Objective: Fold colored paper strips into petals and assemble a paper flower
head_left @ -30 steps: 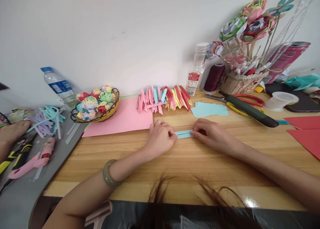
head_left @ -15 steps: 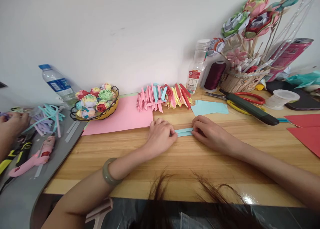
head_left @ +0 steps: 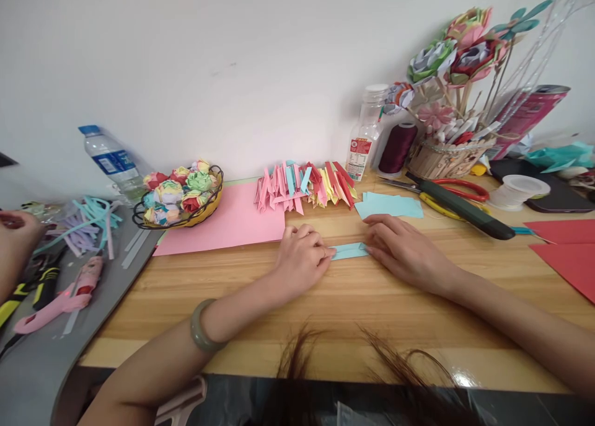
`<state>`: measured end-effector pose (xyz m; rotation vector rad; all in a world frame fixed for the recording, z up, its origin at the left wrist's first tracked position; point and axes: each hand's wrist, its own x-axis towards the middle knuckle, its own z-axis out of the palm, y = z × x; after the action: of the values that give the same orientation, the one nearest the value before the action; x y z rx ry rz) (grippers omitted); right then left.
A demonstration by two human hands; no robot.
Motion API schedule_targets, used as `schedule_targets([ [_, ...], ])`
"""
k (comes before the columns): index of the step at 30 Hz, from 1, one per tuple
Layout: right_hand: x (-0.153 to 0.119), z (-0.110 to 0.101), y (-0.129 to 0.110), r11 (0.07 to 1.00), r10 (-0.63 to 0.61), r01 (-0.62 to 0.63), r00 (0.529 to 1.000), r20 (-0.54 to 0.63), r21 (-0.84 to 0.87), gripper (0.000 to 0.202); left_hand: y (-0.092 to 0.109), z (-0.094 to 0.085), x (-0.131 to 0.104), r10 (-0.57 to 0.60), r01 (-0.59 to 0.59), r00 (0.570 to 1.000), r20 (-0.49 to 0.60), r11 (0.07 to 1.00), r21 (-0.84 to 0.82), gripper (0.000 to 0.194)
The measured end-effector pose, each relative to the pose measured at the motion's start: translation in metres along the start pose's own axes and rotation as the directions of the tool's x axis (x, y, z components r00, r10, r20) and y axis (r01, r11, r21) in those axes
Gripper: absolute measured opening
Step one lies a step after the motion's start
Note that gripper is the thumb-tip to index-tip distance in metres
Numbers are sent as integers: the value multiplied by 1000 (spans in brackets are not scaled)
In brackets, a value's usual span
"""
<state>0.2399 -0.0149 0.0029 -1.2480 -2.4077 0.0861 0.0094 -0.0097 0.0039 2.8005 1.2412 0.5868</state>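
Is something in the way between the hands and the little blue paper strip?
No, nothing visible is: the left hand and right hand are right at the blue strip, one at each end.

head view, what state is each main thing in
blue strip, folded, lying on the table
left hand, fingers at its left end
right hand, fingers at its right end
water bottle, capped
red-labelled bottle, capped
basket, filled with paper flowers
glue gun, lying down
folded pieces, bunched in a row
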Motion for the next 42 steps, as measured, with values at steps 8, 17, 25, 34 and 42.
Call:
schedule_targets([
  [8,-6,3,-20,941,-330,338,923,197,-9,50,2,0,0,-10,10,1000,-2,1000,-2,24],
  [17,-7,0,-10,951,-308,305,913,266,53,56,-5,-8,-9,341,-337,940,4,930,146,28],
  [25,-6,0,-10,956,-287,290,901,324,41,60,-4,-3,-13,427,-430,900,86,841,327,30],
  [34,-5,0,-5,963,-267,260,902,340,66,56,-9,-20,-9,486,-511,859,160,810,288,27],
  [42,-2,-4,-7,964,-267,254,891,367,85,58,-23,-18,-5,451,-444,892,19,870,213,32],
])
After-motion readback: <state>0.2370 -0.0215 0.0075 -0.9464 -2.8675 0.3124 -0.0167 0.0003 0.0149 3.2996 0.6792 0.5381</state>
